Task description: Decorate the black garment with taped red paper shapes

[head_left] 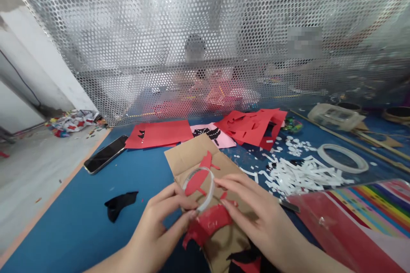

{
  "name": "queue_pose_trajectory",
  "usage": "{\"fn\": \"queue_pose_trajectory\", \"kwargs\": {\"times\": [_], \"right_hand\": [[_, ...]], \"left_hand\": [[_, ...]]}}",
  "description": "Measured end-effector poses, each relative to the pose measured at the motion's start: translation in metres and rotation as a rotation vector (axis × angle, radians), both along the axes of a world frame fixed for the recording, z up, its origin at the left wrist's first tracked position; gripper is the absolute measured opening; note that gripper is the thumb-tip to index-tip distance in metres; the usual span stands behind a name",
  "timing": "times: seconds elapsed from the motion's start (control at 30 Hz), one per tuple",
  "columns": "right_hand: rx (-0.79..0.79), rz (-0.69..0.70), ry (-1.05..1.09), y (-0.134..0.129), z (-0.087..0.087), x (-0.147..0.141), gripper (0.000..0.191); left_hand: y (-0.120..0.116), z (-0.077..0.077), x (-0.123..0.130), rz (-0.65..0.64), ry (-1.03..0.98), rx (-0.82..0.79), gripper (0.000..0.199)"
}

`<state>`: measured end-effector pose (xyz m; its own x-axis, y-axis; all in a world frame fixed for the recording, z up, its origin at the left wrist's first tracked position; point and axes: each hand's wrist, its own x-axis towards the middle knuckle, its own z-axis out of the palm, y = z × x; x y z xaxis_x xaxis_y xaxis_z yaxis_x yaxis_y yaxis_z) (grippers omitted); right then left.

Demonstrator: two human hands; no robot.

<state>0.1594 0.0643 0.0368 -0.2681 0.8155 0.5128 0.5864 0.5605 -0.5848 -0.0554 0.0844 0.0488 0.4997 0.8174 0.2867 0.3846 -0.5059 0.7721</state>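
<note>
A ring-shaped roll of whitish tape (209, 192) is held upright over a piece of brown cardboard (188, 152). My left hand (163, 217) pinches the roll's lower left side between thumb and fingers. At the roll's right, my right hand (256, 209) has its fingers close to the rim, curled with thumb and forefinger a little apart; whether they hold a tape end is too small to tell. Red cut-out pieces (205, 161) lie on the cardboard. Below the roll is a shiny red strip (211, 224), and a black and red piece (246, 260) sits near the front edge.
A phone (105, 155) and black scrap (121, 204) lie left. Red sheets (160, 132) and cut red paper (253, 126) are behind. White strips (304, 175), another tape roll (342, 158) and a colourful packet (361, 222) are right. A perforated metal screen (160, 51) stands at the back.
</note>
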Motion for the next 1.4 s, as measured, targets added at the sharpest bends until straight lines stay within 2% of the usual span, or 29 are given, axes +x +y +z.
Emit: {"fn": "queue_pose_trajectory", "kwargs": {"times": [0.13, 0.23, 0.37, 0.53, 0.67, 0.73, 0.87, 0.93, 1.17, 1.4], "right_hand": [[0.125, -0.008, 0.063, -0.009, 0.007, -0.004, 0.022], [0.164, 0.013, 0.109, -0.011, 0.011, -0.006, 0.017], [0.122, 0.057, 0.165, -0.012, 0.015, -0.009, 0.017], [0.052, 0.119, 0.212, -0.011, 0.017, -0.010, 0.009], [0.044, 0.173, 0.138, -0.011, 0.017, -0.008, 0.015], [0.088, 0.155, 0.120, -0.011, 0.017, -0.006, 0.009], [0.169, 0.082, 0.031, -0.011, 0.016, -0.003, 0.024], [0.208, 0.100, 0.003, -0.011, 0.016, -0.004, 0.022], [0.203, 0.152, 0.009, -0.011, 0.016, -0.007, 0.016], [0.185, 0.080, 0.094, -0.011, 0.016, -0.009, 0.017]], "left_hand": [[-0.012, 0.007, 0.004, -0.093, -0.069, -0.001, 0.012], [-0.015, 0.014, 0.005, -0.186, -0.032, 0.116, 0.015], [-0.014, 0.018, 0.007, -0.275, 0.090, 0.333, 0.030], [-0.010, 0.015, 0.004, -0.407, 0.302, 0.336, 0.032], [-0.008, 0.016, -0.001, -0.371, 0.290, 0.365, 0.033], [-0.008, 0.018, -0.004, -0.333, 0.263, 0.374, 0.034], [-0.008, 0.020, -0.006, -0.320, 0.273, 0.392, 0.032], [-0.007, 0.019, -0.006, -0.326, 0.277, 0.403, 0.032], [-0.007, 0.015, -0.005, -0.343, 0.295, 0.368, 0.033], [-0.006, 0.016, -0.003, -0.375, 0.264, 0.312, 0.034]]}}
